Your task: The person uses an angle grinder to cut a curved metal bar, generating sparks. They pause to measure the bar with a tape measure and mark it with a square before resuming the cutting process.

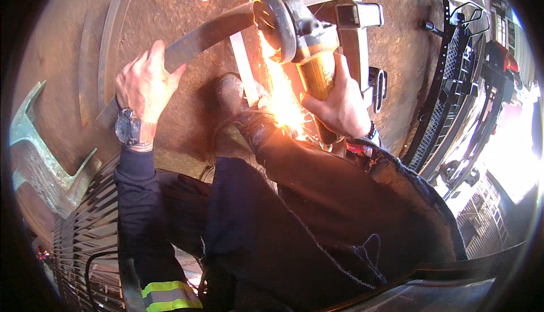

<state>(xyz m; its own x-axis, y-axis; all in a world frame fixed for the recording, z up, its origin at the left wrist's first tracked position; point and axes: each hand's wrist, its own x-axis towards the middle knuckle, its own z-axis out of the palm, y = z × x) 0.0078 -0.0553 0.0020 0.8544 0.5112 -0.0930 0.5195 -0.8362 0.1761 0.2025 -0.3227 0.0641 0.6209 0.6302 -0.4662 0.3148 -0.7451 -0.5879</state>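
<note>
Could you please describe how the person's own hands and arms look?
The bare left hand has a bulky dark wristwatch and a dark navy cloth sleeve with a fluorescent yellow-and-grey band. The bare right hand has a thin dark wristband; its sleeve is unclear.

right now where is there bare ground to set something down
Bare brown ground shows at right, between the metal frame and the black mesh rack; another patch at upper left, between the curved strips and the dark bar. The middle is crowded: grinder, sparks, left hand, right hand.
</note>
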